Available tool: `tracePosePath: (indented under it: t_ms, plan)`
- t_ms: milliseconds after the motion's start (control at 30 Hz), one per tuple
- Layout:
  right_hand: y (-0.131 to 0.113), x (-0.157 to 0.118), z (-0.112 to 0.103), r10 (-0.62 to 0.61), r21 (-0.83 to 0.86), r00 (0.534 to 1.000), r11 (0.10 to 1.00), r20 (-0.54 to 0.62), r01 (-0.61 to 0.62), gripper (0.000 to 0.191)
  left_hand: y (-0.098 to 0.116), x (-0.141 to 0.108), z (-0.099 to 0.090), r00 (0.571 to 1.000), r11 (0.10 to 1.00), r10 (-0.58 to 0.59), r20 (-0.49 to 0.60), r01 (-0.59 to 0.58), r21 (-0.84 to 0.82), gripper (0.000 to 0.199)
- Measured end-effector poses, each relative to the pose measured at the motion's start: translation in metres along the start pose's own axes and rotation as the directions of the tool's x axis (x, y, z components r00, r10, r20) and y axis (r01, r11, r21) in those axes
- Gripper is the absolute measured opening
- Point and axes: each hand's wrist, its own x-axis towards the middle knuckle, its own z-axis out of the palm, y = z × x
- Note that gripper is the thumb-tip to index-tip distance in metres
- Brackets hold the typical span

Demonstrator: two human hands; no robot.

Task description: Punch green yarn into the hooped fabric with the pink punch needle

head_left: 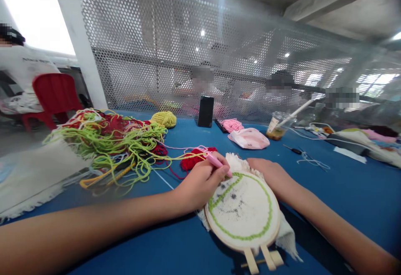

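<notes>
Left hand (200, 182) closed tight around a pink punch needle (214, 162), right at the wooden embroidery hoop (242, 211); right hand (270, 175) lying open on the frayed cloth (286, 235) beside it!

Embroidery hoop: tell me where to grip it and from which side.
Grip the wooden embroidery hoop by its two wooden tabs, coming from the near side. They stick out beyond the rim and lie free, while the left hand, holding a pink punch needle, and the right hand occupy the far edge.
</notes>
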Motion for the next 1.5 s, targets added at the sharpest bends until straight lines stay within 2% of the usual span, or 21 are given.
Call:
tracePosePath:
  t_ms: [167, 300, 333, 400, 467, 500, 567, 633, 733, 833, 1033, 1200, 1300, 1500]
  plan:
    - [0.006, -0.004, 0.001, -0.005, -0.070, 0.998, 0.998, -0.059, 0.001, 0.016, 0.000, 0.000, 0.000, 1.000, 1.000, 0.003, 0.001, -0.003, 0.004, 0.019]
    - [0.024, 0.000, -0.005, 0.073, 0.010, 0.986, 0.997, -0.152, -0.072, 0.022, 0.000, 0.000, -0.001, 1.000, 1.000, -0.001, -0.010, 0.002, 0.001, 0.018]
    - [0.028, 0.001, -0.007, 0.076, 0.058, 0.987, 0.996, -0.141, -0.068, 0.025, 0.000, 0.000, 0.000, 1.000, 1.000, -0.003, -0.013, 0.003, 0.002, 0.018]
    - [0.032, -0.001, -0.010, 0.009, 0.228, 1.000, 0.974, -0.024, -0.003, 0.033, 0.000, 0.000, 0.000, 1.000, 1.000, -0.004, -0.019, 0.004, 0.005, 0.018]
    - [0.030, -0.005, -0.012, -0.142, 0.439, 0.984, 0.895, 0.109, 0.080, 0.036, 0.000, 0.000, 0.000, 1.000, 1.000, -0.007, -0.028, 0.007, 0.011, 0.018]
    - [0.026, -0.007, -0.011, -0.215, 0.519, 0.967, 0.847, 0.138, 0.114, 0.035, 0.000, 0.000, 0.001, 0.999, 1.000, -0.008, -0.033, 0.009, 0.014, 0.018]
    - [0.018, -0.010, -0.005, -0.292, 0.608, 0.950, 0.776, 0.110, 0.168, 0.030, 0.000, 0.000, 0.001, 0.999, 1.000, -0.010, -0.049, 0.011, 0.022, 0.017]
    - [0.007, -0.011, 0.005, -0.247, 0.639, 0.968, 0.751, 0.040, 0.165, 0.031, -0.001, 0.000, -0.001, 0.997, 0.999, -0.010, -0.071, 0.012, 0.032, 0.018]
    - [-0.007, -0.009, 0.020, -0.054, 0.642, 0.994, 0.760, -0.094, 0.102, 0.032, -0.003, -0.001, -0.007, 0.995, 0.999, -0.009, -0.096, 0.014, 0.052, 0.019]
    - [-0.017, -0.008, 0.030, 0.046, 0.728, 0.993, 0.684, -0.108, 0.048, 0.027, -0.006, -0.005, -0.016, 0.995, 0.997, -0.022, -0.101, 0.029, 0.068, 0.021]
    - [-0.024, -0.009, 0.035, 0.000, 0.788, 0.991, 0.606, -0.136, 0.108, 0.019, -0.010, -0.017, -0.026, 0.992, 0.994, -0.106, -0.072, 0.108, 0.027, 0.023]
    - [-0.022, -0.008, 0.039, 0.002, 0.845, 0.995, 0.528, -0.103, 0.087, 0.016, -0.014, -0.020, -0.024, 0.979, 0.967, -0.198, -0.051, 0.187, -0.170, 0.020]
    - [-0.022, -0.009, 0.038, 0.010, 0.845, 0.993, 0.527, -0.114, 0.092, 0.016, -0.015, -0.021, -0.023, 0.977, 0.951, -0.207, -0.057, 0.187, -0.247, 0.018]
    - [-0.022, -0.011, 0.036, 0.016, 0.839, 0.992, 0.535, -0.124, 0.096, 0.015, -0.015, -0.022, -0.023, 0.971, 0.938, -0.231, -0.062, 0.205, -0.281, 0.021]
